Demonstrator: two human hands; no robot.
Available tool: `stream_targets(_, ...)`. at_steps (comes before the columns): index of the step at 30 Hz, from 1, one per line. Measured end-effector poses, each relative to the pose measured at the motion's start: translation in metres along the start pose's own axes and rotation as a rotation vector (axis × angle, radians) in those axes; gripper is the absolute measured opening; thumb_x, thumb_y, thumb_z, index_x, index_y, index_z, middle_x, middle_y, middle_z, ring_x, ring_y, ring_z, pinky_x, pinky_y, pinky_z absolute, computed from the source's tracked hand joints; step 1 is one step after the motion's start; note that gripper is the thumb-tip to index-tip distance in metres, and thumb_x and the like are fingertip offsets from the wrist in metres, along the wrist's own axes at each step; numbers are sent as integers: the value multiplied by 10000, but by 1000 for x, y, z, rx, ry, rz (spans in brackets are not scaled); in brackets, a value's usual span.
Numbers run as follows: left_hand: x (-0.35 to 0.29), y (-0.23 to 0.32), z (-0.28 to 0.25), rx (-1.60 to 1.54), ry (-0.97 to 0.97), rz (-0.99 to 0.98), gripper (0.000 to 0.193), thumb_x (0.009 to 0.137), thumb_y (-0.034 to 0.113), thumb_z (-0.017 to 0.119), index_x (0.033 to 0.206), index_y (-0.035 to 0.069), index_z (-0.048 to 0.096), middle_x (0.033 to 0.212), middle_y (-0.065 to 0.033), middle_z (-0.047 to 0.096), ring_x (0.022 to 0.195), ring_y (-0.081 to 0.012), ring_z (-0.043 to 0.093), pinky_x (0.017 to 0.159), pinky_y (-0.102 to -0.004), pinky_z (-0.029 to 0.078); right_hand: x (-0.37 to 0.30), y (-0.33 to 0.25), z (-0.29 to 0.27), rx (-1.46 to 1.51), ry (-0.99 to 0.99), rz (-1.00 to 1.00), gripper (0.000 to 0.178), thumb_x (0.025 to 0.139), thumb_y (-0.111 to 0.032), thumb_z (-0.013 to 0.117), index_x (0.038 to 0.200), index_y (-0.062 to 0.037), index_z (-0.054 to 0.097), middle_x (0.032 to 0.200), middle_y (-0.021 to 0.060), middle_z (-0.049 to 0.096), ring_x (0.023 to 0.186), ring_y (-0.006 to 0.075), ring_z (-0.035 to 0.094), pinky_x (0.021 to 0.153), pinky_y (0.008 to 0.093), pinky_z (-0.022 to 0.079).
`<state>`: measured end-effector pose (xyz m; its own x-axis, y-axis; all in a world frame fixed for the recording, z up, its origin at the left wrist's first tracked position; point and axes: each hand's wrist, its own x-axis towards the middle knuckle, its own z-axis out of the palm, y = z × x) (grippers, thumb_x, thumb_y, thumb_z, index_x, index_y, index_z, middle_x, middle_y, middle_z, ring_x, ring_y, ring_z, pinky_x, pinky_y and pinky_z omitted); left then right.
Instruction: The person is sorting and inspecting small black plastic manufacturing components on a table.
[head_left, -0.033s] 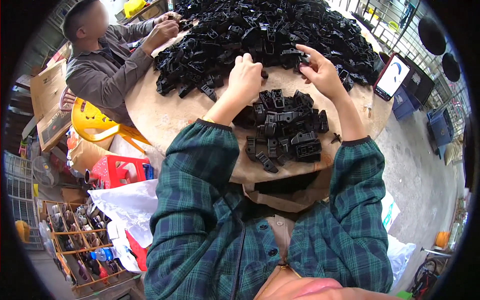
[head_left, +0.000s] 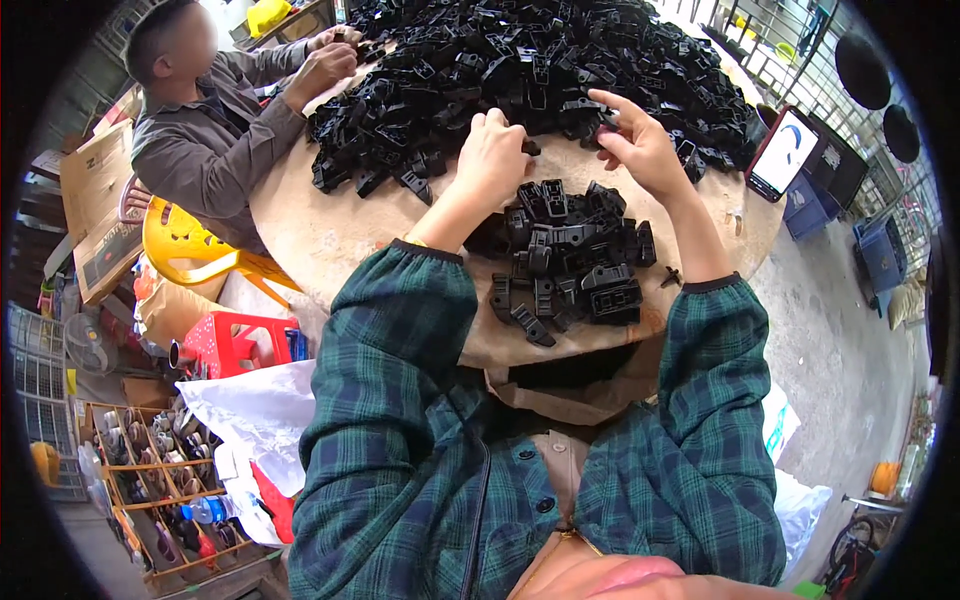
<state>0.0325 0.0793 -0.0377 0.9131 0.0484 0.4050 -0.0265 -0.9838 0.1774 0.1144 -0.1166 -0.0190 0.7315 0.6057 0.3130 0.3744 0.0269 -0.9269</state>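
My left hand (head_left: 492, 152) is closed, its curled fingers at the front edge of a big heap of black plastic parts (head_left: 450, 95). A small piece of black plastic (head_left: 531, 146) shows at its fingertips. To the right, my right hand (head_left: 648, 150) has its index finger stretched toward the heap. Thumb and bent fingers pinch a small dark plastic part, mostly hidden by the fingers. Between my forearms, close to me, lies a smaller pile of black plastic parts (head_left: 575, 250), blocky and clip-shaped.
The round table (head_left: 345, 235) has a tan cover. A small cross-shaped black piece (head_left: 672, 276) lies by my right wrist. A lit phone (head_left: 785, 155) stands at the right edge. Across to the left, a co-worker (head_left: 215, 130) handles parts. An open brown bag (head_left: 560, 395) sits below the near edge.
The fingers of my right hand have shifted slightly around the small part, which shows less now. My left hand has barely moved.
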Motion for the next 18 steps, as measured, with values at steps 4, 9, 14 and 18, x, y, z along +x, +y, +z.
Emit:
stream_targets(4,8,2,-6,-923,-164,-205,240,838,70,580,1064,-13,588,944,-101,603,814,-209,613,740,-313,500,-2,-11,2,218,-114,178,434,826,-15,506,1252,-90,492,797,-4,561,648,63,538,579,188,469)
stream_targets(9,5,11,-6,-1703,-210,-321,270,896,99,533,1131,-34,539,984,-88,611,850,-179,620,837,-292,510,-4,-7,5,331,-65,191,357,823,-64,598,1173,-59,530,806,-14,581,657,53,522,605,185,455)
stream_targets(14,3,24,-7,-1598,-191,-413,217,859,86,590,1033,-43,583,900,-77,625,805,-139,616,748,-251,516,0,4,11,63,-50,-24,301,811,-46,610,1107,-19,571,901,28,619,736,64,559,635,208,475)
stream_targets(18,2,25,-7,-1383,-155,-326,277,865,83,584,1095,-66,543,953,-102,625,849,-151,622,799,-257,513,-2,0,13,58,-84,-65,307,826,-13,570,1133,-20,572,964,41,627,740,60,557,649,203,470)
